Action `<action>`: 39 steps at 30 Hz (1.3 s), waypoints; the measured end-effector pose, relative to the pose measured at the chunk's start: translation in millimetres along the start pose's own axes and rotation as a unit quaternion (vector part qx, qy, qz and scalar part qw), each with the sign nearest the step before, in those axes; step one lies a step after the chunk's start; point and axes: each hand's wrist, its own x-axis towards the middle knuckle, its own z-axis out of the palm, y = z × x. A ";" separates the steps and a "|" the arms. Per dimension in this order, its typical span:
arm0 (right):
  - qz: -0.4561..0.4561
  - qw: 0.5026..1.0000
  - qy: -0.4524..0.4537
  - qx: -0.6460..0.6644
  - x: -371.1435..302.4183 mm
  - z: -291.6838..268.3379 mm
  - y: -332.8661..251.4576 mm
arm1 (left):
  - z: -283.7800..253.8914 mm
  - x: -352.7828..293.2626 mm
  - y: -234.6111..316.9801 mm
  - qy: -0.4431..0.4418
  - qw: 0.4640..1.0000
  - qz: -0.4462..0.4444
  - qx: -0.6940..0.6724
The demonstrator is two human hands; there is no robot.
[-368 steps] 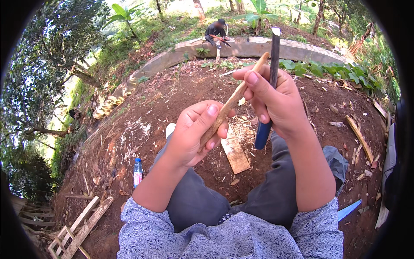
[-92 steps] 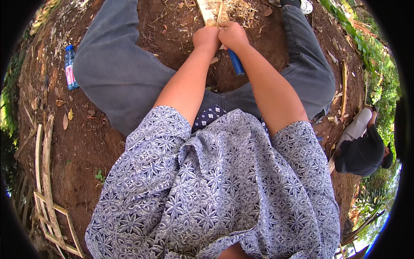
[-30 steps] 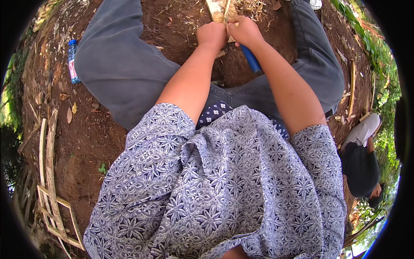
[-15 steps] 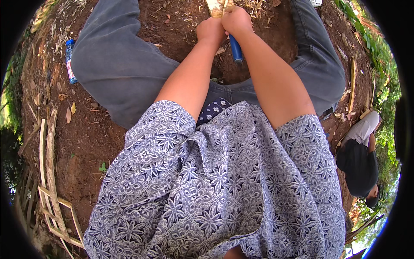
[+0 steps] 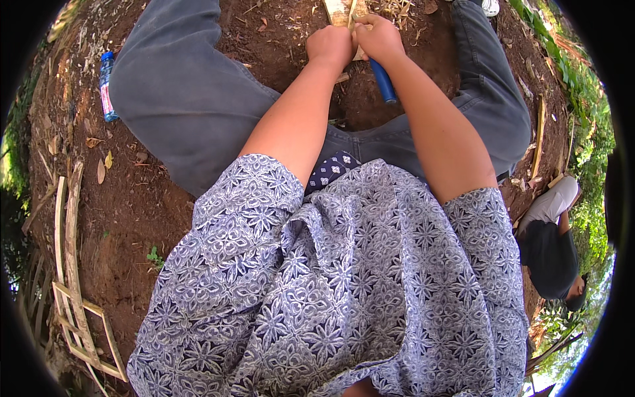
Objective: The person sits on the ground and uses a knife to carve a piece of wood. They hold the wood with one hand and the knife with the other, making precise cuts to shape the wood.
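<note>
My left hand is closed at the upper middle, where a thin wooden strip runs into the narrow gap between my two fists. Right beside it, my right hand is closed on a blue-handled tool; its handle sticks out below the fist, slanting down to the right. The tool's working end is hidden by my hands. Just beyond my fingers a pale, flat wooden board lies on the soil, cut off by the top edge of the view.
My bent legs frame the brown soil. At the left lie a blue-capped bottle, long wooden slats and a wooden frame. Wood shavings are scattered ahead. Another person is bent over at the far right.
Both hands have shifted slightly to the right and nearer to me. The blue handle has swung further to the right. The person at the right has moved a little.
</note>
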 end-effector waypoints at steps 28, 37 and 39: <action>-0.037 0.996 -0.063 -0.044 11.9 -9.3 15.0 | 0.7 -4.5 1.4 -0.015 1.000 -0.002 0.025; -0.003 0.996 0.044 -0.080 10.0 11.3 -3.4 | 5.5 -5.6 -1.8 0.002 1.000 0.015 0.010; 0.012 0.990 0.102 -0.096 1.6 7.9 -24.8 | 8.8 -7.3 -4.7 0.002 1.000 0.018 0.005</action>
